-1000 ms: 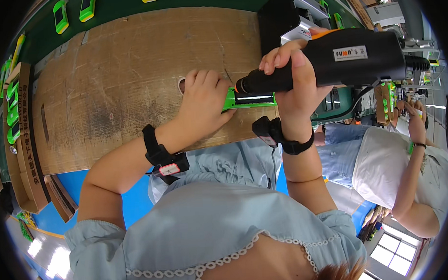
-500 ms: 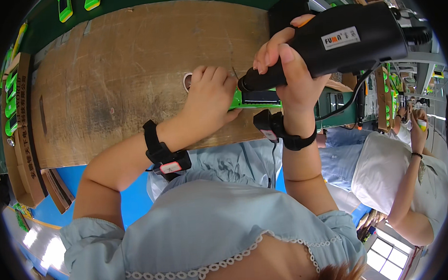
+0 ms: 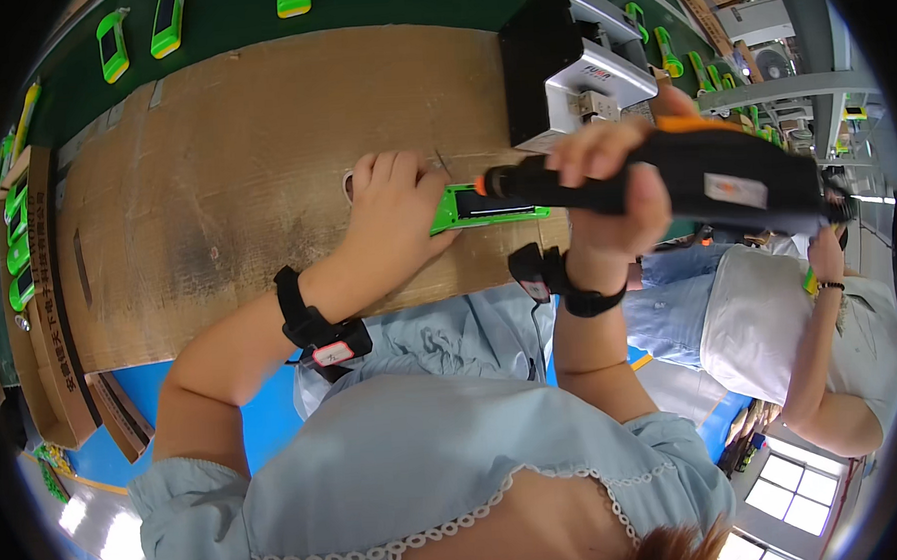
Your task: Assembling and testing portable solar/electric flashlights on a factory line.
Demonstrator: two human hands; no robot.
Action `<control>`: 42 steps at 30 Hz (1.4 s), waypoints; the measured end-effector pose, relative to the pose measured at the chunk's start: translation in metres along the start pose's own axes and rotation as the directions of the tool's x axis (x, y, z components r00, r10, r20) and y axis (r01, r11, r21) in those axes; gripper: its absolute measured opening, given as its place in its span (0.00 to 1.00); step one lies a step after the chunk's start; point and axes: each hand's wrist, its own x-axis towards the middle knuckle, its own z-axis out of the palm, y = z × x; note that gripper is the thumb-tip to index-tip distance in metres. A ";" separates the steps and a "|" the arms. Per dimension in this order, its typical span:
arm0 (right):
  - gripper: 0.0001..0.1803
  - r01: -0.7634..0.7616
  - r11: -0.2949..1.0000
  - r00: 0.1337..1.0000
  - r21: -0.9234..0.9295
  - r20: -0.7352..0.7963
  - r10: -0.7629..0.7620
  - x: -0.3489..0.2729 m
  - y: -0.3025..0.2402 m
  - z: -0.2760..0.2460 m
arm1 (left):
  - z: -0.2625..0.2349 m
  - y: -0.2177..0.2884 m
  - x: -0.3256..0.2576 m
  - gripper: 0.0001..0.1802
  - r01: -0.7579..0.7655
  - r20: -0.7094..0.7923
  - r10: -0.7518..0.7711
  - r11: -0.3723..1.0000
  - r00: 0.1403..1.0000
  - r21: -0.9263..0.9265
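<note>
My left hand [image 3: 393, 204] is closed on the left end of a green handheld device [image 3: 448, 218] with a dark screen, lying on a cardboard sheet [image 3: 212, 140]. My right hand [image 3: 614, 178], blurred by motion, is wrapped round a black electric screwdriver [image 3: 729, 176] with an orange-ringed nose. The screwdriver lies nearly level, its nose over the device near my left fingers; whether it touches, I cannot tell. Partly hidden behind my left hand is a small ring-shaped thing [image 3: 348, 187]. Both wrists wear black straps with small boxes.
A black and silver machine [image 3: 585, 84] stands beyond my right hand. More green devices [image 3: 167, 24] lie on the dark green bench past the cardboard. An open carton [image 3: 56, 337] at the left holds green devices. At the right, a person in a white shirt [image 3: 755, 317] works close by.
The screwdriver's body has come down and nearer, uncovering the machine and more of the device's screen. My left hand stays on the device. The whole view has shifted a little.
</note>
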 end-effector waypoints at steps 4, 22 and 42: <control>0.32 0.172 0.978 0.950 -0.117 -0.242 -0.196 0.006 -0.053 -0.054 | -0.003 0.009 -0.001 0.21 0.030 -0.025 -0.029 0.999 0.999 0.031; 0.25 -0.114 0.972 0.954 -0.206 -0.296 0.049 0.019 -0.030 -0.052 | -0.008 0.006 -0.001 0.23 0.006 -0.014 -0.005 0.996 1.000 0.094; 0.22 0.025 0.824 0.893 -0.565 -0.358 -0.273 0.056 -0.025 -0.079 | -0.009 0.007 0.001 0.22 0.015 -0.010 -0.015 0.997 1.000 0.073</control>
